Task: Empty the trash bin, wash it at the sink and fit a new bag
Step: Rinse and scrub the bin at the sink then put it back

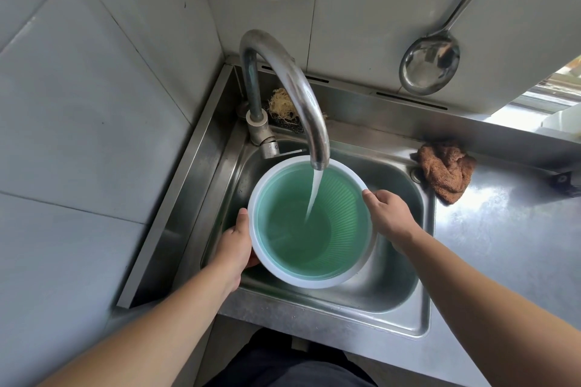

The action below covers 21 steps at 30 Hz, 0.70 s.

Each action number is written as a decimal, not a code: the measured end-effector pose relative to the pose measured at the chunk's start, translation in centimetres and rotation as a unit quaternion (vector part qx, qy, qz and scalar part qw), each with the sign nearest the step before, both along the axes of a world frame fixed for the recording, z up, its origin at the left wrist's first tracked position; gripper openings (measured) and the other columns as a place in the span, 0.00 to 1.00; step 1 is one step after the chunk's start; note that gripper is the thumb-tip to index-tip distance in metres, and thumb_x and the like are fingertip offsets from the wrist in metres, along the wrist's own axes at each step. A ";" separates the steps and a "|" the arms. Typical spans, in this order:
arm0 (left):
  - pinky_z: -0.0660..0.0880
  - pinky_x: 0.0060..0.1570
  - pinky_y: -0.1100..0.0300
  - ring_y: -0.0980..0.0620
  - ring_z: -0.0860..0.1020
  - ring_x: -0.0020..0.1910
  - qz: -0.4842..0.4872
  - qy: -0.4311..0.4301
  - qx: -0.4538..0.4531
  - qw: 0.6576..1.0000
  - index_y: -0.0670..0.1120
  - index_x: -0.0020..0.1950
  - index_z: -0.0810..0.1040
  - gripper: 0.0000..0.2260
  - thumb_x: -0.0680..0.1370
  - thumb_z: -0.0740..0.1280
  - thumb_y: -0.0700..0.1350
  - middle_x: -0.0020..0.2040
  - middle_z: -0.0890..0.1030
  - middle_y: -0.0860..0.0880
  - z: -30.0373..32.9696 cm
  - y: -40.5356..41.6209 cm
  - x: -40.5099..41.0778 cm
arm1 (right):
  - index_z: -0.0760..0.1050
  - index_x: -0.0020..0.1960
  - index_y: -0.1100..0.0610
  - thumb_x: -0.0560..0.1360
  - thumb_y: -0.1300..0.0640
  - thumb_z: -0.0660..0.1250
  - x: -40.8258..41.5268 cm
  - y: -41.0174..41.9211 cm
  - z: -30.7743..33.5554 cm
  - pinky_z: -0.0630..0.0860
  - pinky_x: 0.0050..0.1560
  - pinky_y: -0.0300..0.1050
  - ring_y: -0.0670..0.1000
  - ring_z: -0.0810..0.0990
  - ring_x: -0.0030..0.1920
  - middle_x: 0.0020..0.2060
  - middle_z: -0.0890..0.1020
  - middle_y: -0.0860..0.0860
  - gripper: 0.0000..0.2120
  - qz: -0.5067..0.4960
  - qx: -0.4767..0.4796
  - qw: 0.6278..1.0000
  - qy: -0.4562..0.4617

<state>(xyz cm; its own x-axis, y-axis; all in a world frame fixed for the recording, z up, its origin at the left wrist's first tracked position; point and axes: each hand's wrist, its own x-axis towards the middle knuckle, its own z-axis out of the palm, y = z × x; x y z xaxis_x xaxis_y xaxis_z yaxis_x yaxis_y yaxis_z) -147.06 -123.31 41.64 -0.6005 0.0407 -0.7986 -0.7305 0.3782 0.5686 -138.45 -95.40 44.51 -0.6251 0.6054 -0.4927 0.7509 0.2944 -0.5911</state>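
Rinsing the emptied bin under the running tap, both hands on its rim.

The stainless steel sink (405,289) holds the round, ribbed green plastic trash bin with a white rim ring (311,223), which stands upright in the basin under the curved steel tap (295,85); a thin stream of water (314,195) runs into it. The bin looks light and stiff, though it will likely grow heavier as it fills, and wet plastic tends to slip, so the wide rim ring seems the surest hold, taken on opposite sides. The left hand (235,245) has its fingers clamped on the near-left rim, thumb on top; the right hand (388,214) grips the right rim, fingers curled over the outside. Inside, the bin looks bare, with no bag. A crumpled brown cloth (446,170) lies on the steel counter (503,245) to the right.
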 end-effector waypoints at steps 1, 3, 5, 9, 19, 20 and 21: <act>0.80 0.38 0.58 0.48 0.86 0.42 -0.001 0.001 0.004 1.000 0.47 0.46 0.85 0.30 0.81 0.52 0.67 0.40 0.88 0.49 0.0 0.0 0.0 | 0.73 0.38 0.61 0.81 0.44 0.59 0.0 0.0 0.1 0.68 0.36 0.47 0.52 0.73 0.34 0.32 0.75 0.52 0.22 0.000 0.000 1.000 -0.002; 0.79 0.38 0.58 0.48 0.86 0.43 -0.003 0.003 0.007 1.000 0.47 0.46 0.85 0.30 0.81 0.52 0.67 0.40 0.88 0.49 0.1 0.1 0.0 | 0.74 0.39 0.62 0.81 0.44 0.58 0.0 0.0 0.1 0.69 0.37 0.48 0.52 0.73 0.35 0.33 0.76 0.52 0.23 0.000 -0.002 1.000 -0.005; 0.79 0.38 0.57 0.47 0.86 0.43 -0.002 0.002 0.008 1.000 0.47 0.46 0.85 0.30 0.81 0.52 0.67 0.40 0.88 0.49 0.2 0.1 0.0 | 0.75 0.40 0.63 0.81 0.44 0.58 0.1 0.0 0.1 0.69 0.38 0.48 0.53 0.74 0.35 0.33 0.76 0.53 0.23 0.000 -0.004 1.000 -0.006; 0.79 0.39 0.56 0.46 0.85 0.44 0.000 0.001 0.005 1.000 0.48 0.46 0.85 0.30 0.80 0.52 0.67 0.39 0.88 0.49 0.0 0.0 0.0 | 0.75 0.42 0.66 0.80 0.44 0.58 0.0 0.0 0.1 0.69 0.37 0.47 0.53 0.73 0.35 0.33 0.76 0.53 0.25 -0.002 -0.003 1.000 -0.010; 0.79 0.38 0.55 0.45 0.84 0.41 0.011 0.000 0.006 1.000 0.47 0.46 0.84 0.30 0.79 0.53 0.69 0.41 0.87 0.45 -0.4 0.0 0.0 | 0.75 0.48 0.59 0.78 0.44 0.61 -5.6 -0.7 2.5 0.66 0.37 0.46 0.59 0.77 0.43 0.42 0.80 0.53 0.17 0.146 0.161 0.976 0.015; 0.79 0.39 0.55 0.45 0.84 0.42 0.011 -0.001 0.007 1.000 0.47 0.45 0.84 0.30 0.79 0.53 0.69 0.41 0.87 0.45 -0.5 0.0 0.0 | 0.76 0.55 0.59 0.78 0.44 0.61 -6.5 -0.9 2.9 0.67 0.41 0.45 0.60 0.78 0.48 0.49 0.80 0.54 0.18 0.170 0.166 0.971 0.021; 0.80 0.40 0.54 0.45 0.84 0.42 0.012 -0.002 0.008 1.000 0.47 0.45 0.84 0.30 0.79 0.53 0.69 0.41 0.87 0.45 -0.5 0.0 0.0 | 0.76 0.60 0.58 0.78 0.45 0.62 -7.5 -1.2 3.2 0.68 0.43 0.45 0.60 0.79 0.51 0.53 0.81 0.55 0.19 0.196 0.166 0.966 0.025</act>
<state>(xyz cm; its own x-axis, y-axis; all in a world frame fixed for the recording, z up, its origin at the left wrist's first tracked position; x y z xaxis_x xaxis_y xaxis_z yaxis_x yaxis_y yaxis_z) -147.02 -123.35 41.16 -0.5986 0.0397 -0.8000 -0.7410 0.3521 0.5719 -145.97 -96.61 47.71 -0.8559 0.4378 -0.2754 0.5172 0.7300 -0.4468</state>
